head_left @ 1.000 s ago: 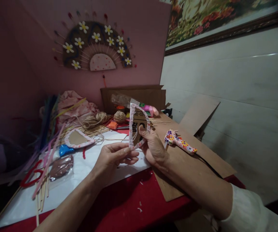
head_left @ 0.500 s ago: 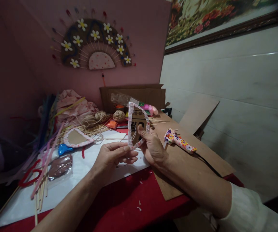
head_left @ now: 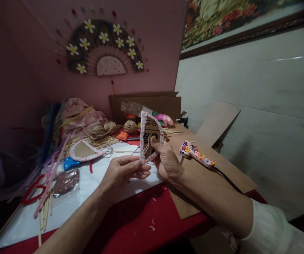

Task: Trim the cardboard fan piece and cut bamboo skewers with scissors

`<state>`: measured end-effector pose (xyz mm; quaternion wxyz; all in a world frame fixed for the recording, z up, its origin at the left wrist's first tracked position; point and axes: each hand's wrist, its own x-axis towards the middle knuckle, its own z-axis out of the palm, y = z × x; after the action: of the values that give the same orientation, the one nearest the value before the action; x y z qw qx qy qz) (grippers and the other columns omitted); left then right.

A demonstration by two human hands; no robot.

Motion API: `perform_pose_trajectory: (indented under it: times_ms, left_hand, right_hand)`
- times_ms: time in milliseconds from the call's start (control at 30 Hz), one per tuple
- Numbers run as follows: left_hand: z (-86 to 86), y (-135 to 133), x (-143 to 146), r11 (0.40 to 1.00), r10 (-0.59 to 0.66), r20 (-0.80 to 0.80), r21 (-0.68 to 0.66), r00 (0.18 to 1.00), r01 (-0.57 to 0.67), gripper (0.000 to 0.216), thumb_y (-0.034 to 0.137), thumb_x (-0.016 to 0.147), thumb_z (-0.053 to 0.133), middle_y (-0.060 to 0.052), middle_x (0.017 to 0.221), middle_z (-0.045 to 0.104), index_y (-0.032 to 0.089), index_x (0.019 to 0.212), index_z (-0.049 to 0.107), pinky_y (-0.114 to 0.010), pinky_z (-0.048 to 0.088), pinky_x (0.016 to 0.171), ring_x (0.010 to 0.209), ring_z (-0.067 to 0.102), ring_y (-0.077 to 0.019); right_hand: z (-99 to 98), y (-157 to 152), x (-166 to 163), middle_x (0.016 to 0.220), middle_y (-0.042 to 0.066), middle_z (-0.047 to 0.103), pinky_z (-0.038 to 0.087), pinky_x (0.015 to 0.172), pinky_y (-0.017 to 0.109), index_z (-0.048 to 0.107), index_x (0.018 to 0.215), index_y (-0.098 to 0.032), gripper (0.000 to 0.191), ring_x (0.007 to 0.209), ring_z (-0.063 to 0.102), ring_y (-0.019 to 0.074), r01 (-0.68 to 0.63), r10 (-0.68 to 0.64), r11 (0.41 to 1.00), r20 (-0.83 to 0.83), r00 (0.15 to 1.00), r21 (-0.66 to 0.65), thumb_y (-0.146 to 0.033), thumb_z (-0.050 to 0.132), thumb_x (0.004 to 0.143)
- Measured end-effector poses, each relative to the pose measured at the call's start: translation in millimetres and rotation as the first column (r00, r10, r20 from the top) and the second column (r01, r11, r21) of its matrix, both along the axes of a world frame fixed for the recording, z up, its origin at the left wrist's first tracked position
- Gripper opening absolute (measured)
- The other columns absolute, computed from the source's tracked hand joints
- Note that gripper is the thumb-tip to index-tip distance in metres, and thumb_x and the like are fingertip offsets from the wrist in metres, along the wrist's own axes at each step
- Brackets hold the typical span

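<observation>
A half-round cardboard piece (head_left: 152, 128), its edge wrapped in pale pink fabric, is held up on end before me. My right hand (head_left: 167, 158) grips its curved side, the thumb pressed on the printed cardboard face. Fingers of my left hand (head_left: 130, 169) pinch its lower corner. Thin pale strands show on the face near the right thumb. A second half-round piece (head_left: 85, 150) with the same fabric border lies on white paper to the left. The floral-patterned glue gun (head_left: 195, 154) rests on cardboard at the right.
Left on the table are red-handled scissors (head_left: 32, 192), a bagged brown lump (head_left: 66, 182), a blue packet (head_left: 70, 163), wooden sticks and pipe cleaners. Twine balls (head_left: 130, 126) and pink fabric (head_left: 79, 114) sit behind. A cord runs from the glue gun over the cardboard (head_left: 231, 169).
</observation>
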<state>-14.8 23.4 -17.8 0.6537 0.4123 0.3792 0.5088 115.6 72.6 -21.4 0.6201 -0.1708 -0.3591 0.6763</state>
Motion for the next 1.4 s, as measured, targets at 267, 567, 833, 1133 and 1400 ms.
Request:
perform_pose_trajectory:
  times_ms: [267,567,833,1133,1400]
  left_hand:
    - [-0.1,0.4,1.0,0.997,0.064,-0.076,0.041,0.995,-0.061,0.018,0.023,0.066,0.072,-0.012,0.069,0.072,0.008,0.076,0.069,-0.028,0.052,0.059,0.058,0.066,-0.018]
    - [-0.8,1.0,3.2,0.987,0.092,-0.13,0.144,0.987,-0.073,0.025,0.034,0.072,0.066,-0.011,0.069,0.072,0.01,0.073,0.066,-0.029,0.052,0.059,0.057,0.065,-0.0173]
    - [-3.1,2.0,3.2,0.983,0.132,-0.202,0.152,0.97,-0.103,0.023,0.034,0.068,0.071,-0.008,0.065,0.07,0.012,0.07,0.065,-0.026,0.051,0.056,0.054,0.064,-0.0151]
    - [-1.7,4.5,2.0,0.976,0.169,-0.215,0.17,0.962,-0.134,0.033,0.043,0.071,0.066,-0.007,0.062,0.068,0.011,0.065,0.066,-0.024,0.05,0.05,0.052,0.061,-0.014]
    - [-0.7,6.1,-5.7,0.977,0.163,-0.151,0.164,0.975,-0.138,0.024,0.035,0.066,0.072,-0.003,0.063,0.065,0.012,0.073,0.07,-0.025,0.052,0.05,0.058,0.059,-0.0136]
  right_hand:
    - [-2.2,1.0,0.1,0.072,-0.004,0.06,0.038,0.039,0.017,0.058,0.088,-0.019,0.034,0.048,0.048,0.0066,0.018,-0.019,1.0,0.05,0.999,0.014,-0.034,0.076,0.064]
    - [-3.8,2.9,-0.7,0.072,-0.003,0.06,0.041,0.04,0.019,0.058,0.089,-0.018,0.031,0.047,0.05,0.0074,0.034,-0.036,0.999,0.051,0.998,0.028,-0.033,0.074,0.067]
    - [-4.7,2.8,-2.0,0.069,-0.003,0.061,0.039,0.04,0.018,0.057,0.087,-0.019,0.031,0.047,0.05,0.0076,0.039,-0.041,0.999,0.056,0.998,0.026,-0.033,0.075,0.065]
    - [-4.1,-0.6,-2.5,0.071,-0.001,0.064,0.041,0.038,0.019,0.06,0.086,-0.017,0.032,0.046,0.052,0.009,-0.032,0.031,0.999,0.062,0.998,0.012,-0.035,0.076,0.065]
    - [-5.2,-1.5,-2.4,0.068,-0.002,0.06,0.038,0.035,0.015,0.061,0.09,-0.017,0.033,0.045,0.046,0.0061,-0.102,0.098,0.994,0.104,0.99,0.033,-0.033,0.076,0.065]
